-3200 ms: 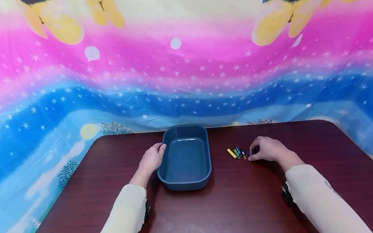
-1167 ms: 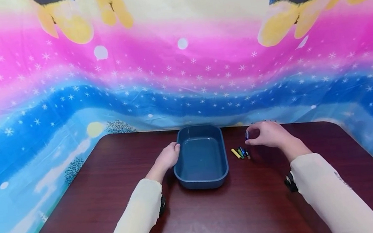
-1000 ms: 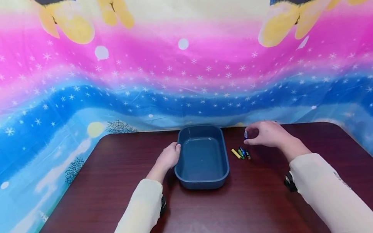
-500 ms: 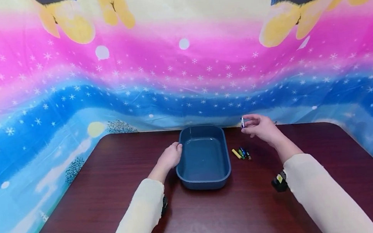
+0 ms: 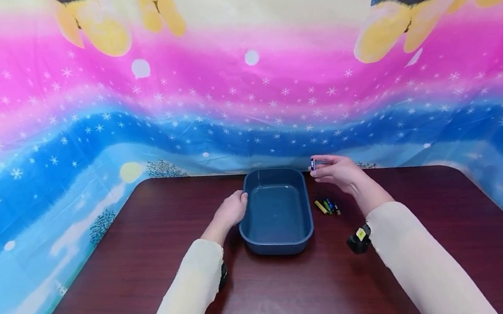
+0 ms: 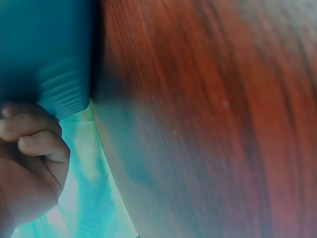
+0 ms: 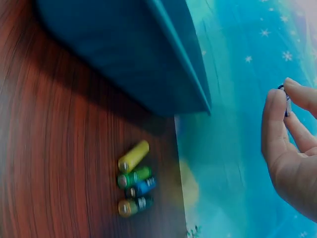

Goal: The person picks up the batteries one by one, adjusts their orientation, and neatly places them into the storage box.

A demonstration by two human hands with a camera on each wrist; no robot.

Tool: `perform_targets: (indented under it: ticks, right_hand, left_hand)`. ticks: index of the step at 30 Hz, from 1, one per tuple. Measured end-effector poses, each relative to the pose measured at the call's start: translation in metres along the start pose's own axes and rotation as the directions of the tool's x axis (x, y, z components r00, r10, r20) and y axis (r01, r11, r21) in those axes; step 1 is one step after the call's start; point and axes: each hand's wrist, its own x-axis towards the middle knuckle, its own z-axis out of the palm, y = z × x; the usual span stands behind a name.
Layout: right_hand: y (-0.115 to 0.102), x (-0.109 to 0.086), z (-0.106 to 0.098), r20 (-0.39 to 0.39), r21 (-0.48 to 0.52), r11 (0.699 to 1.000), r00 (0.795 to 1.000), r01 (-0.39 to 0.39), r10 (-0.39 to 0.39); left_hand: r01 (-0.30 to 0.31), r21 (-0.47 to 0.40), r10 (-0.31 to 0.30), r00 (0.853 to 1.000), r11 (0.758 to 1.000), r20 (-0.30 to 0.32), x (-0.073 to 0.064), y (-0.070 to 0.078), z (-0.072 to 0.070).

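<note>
My left hand (image 5: 231, 209) grips the left rim of a deep blue-grey plastic bin (image 5: 278, 248), thumb over the edge; in the left wrist view its fingers curl against the outer wall. Raised beside the bin's far right corner, my right hand (image 5: 340, 172) pinches a small dark battery (image 5: 312, 164) with a pale band between thumb and fingertips. Under that hand, right of the bin, lie a yellow battery (image 7: 133, 156), a green battery (image 7: 134, 177), a blue battery (image 7: 143, 187) and a black-and-gold battery (image 7: 135, 206), side by side on the table. Nothing lies inside the bin.
The dark red-brown wooden table (image 5: 292, 298) has rounded far corners. Close behind its far edge hangs a printed cloth (image 5: 225, 97) with pink and blue bands and snowflakes, which also runs along both sides.
My right hand has lifted the dark battery off the table and carried it up and left to near the bin. The left hand stays on the rim; the bin sits slightly further right in view.
</note>
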Motion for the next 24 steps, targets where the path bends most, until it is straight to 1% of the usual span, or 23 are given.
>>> perform_targets:
  ticks: [5, 9, 12, 17, 21, 24]
  right_hand:
    - [0.002, 0.008, 0.014, -0.007, 0.128, 0.990, 0.998, -0.056, 0.057]
    - [0.003, 0.012, 0.024, -0.025, 0.193, 0.976, 0.994, -0.097, 0.103]
    - [0.005, 0.014, 0.030, -0.022, 0.200, 0.974, 0.993, -0.109, 0.115]
    - [0.007, 0.019, 0.038, 0.013, 0.200, 0.976, 0.996, -0.090, 0.089]
    - [0.007, 0.024, 0.045, 0.027, 0.196, 0.978, 0.997, -0.073, 0.069]
    - [0.007, 0.028, 0.050, 0.027, 0.199, 0.977, 0.997, -0.077, 0.073]
  left_hand:
    - [-0.006, 0.001, 0.006, 1.000, 1.000, -0.009, 0.001, 0.000, 0.000]
    - [-0.001, -0.005, 0.001, 1.000, 1.000, -0.016, 0.000, 0.001, 0.000]
    - [0.002, 0.001, -0.002, 1.000, 1.000, -0.015, 0.000, 0.001, 0.000]
    - [0.005, 0.008, -0.005, 1.000, 1.000, 0.018, -0.001, 0.003, 0.001]
    - [0.020, -0.017, -0.020, 0.999, 1.000, 0.044, -0.005, 0.006, 0.002]
    - [0.020, -0.041, -0.017, 0.998, 0.999, 0.058, -0.008, 0.009, 0.002]
